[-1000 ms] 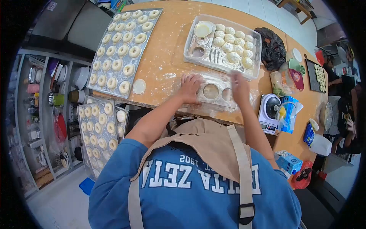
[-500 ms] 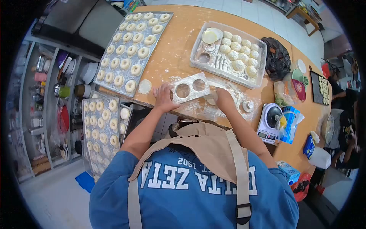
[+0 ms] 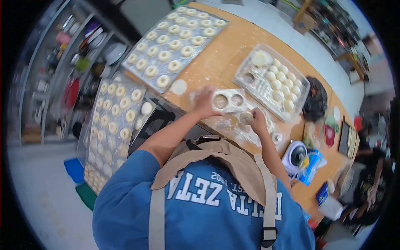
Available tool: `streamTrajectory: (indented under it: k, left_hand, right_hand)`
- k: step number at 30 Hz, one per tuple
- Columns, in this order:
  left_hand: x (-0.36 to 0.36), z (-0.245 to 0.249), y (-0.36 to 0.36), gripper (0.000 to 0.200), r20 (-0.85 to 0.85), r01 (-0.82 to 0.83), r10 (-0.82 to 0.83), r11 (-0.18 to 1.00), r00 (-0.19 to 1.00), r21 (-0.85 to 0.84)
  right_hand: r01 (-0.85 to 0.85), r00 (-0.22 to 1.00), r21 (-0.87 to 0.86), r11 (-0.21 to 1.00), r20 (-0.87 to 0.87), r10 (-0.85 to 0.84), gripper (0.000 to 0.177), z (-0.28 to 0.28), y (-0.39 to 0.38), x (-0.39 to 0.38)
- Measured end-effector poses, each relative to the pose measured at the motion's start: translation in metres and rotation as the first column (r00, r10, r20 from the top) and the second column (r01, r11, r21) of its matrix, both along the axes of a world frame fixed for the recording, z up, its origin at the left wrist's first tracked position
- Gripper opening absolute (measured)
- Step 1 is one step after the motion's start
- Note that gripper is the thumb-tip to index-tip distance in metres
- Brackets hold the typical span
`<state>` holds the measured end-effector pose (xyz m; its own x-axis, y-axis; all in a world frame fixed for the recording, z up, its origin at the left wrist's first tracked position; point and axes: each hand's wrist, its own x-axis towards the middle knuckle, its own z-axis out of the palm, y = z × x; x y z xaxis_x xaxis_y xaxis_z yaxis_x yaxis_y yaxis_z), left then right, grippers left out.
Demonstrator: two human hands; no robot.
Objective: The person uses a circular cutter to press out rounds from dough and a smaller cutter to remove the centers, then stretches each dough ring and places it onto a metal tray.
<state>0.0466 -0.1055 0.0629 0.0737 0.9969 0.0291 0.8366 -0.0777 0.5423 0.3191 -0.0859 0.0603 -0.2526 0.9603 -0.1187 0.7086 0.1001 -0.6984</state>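
My left hand [image 3: 204, 104] grips the left end of a flour-dusted flat plate [image 3: 228, 100] with two round holes, just above the table's near edge. To its right, my right hand [image 3: 258, 121] pinches a flat round of dough [image 3: 245, 118] by its right side; the round sits close to the plate's lower right corner. Another flat dough round [image 3: 178, 87] lies on the table left of my left hand. Beyond the plate, a clear plastic tub [image 3: 273, 109] holds several dough balls [image 3: 284, 89] and a pale disc at its far left.
A large tray [image 3: 139, 70] of ring-shaped dough lies at the table's left. Lower left, another tray [image 3: 109, 143] of rings stands off the table. On the right are a black plastic bag [image 3: 315, 100], a kitchen scale [image 3: 294, 155] and a blue pack [image 3: 313, 168]. A person [image 3: 373, 187] is at far right.
The view has turned, so the table sits further right and lower. My right hand now holds the dough round beside the plate. The plate stays in my left hand.
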Motion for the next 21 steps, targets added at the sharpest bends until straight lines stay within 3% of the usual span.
streamTrajectory:
  k: [1, 4, 6, 9, 12, 13, 16, 19, 21]
  left_hand:
    - [0.004, -0.008, 0.001, 0.107, 0.161, 0.002, 0.005, 0.999, 0.987, -0.038]
    - [0.003, 0.000, -0.003, 0.091, 0.541, 0.005, 0.015, 0.999, 0.841, -0.034]
    - [-0.019, 0.033, -0.013, 0.067, 0.830, 0.041, 0.124, 0.984, 0.545, -0.174]
    - [-0.081, 0.039, -0.033, 0.048, 0.914, 0.004, 0.291, 0.952, 0.284, -0.305]
    - [-0.150, 0.033, -0.069, 0.038, 0.944, -0.197, 0.289, 0.946, 0.161, -0.257]
    - [-0.173, 0.067, -0.097, 0.037, 0.951, -0.247, 0.306, 0.926, 0.047, -0.286]
    - [-0.247, 0.065, -0.158, 0.037, 0.949, -0.414, 0.312, 0.857, -0.054, -0.305]
    - [-0.303, 0.063, -0.224, 0.039, 0.945, -0.607, 0.297, 0.729, -0.136, -0.317]
    - [-0.333, 0.056, -0.267, 0.040, 0.959, -0.725, 0.234, 0.632, -0.158, -0.274]
  right_hand:
    - [-0.009, 0.994, -0.120, 0.993, -0.111, -0.005, 0.028, -0.008, 0.011, -0.005]
    - [-0.067, 0.940, -0.191, 0.979, -0.340, -0.002, 0.024, 0.041, 0.023, -0.069]
    - [-0.158, 0.881, -0.226, 0.961, -0.471, 0.035, 0.023, 0.060, 0.027, -0.122]
    - [-0.291, 0.840, -0.201, 0.935, -0.522, 0.149, 0.028, 0.060, 0.028, -0.201]
    - [-0.455, 0.767, -0.147, 0.878, -0.566, 0.303, 0.033, 0.082, 0.004, -0.291]
    - [-0.518, 0.732, -0.131, 0.845, -0.579, 0.359, 0.034, 0.088, -0.008, -0.323]
    - [-0.648, 0.667, -0.082, 0.757, -0.540, 0.513, 0.038, 0.086, -0.046, -0.418]
    - [-0.740, 0.522, 0.195, 0.644, -0.436, 0.733, 0.041, 0.084, -0.101, -0.501]
    - [-0.778, 0.459, 0.222, 0.588, -0.438, 0.773, 0.044, 0.085, -0.140, -0.546]
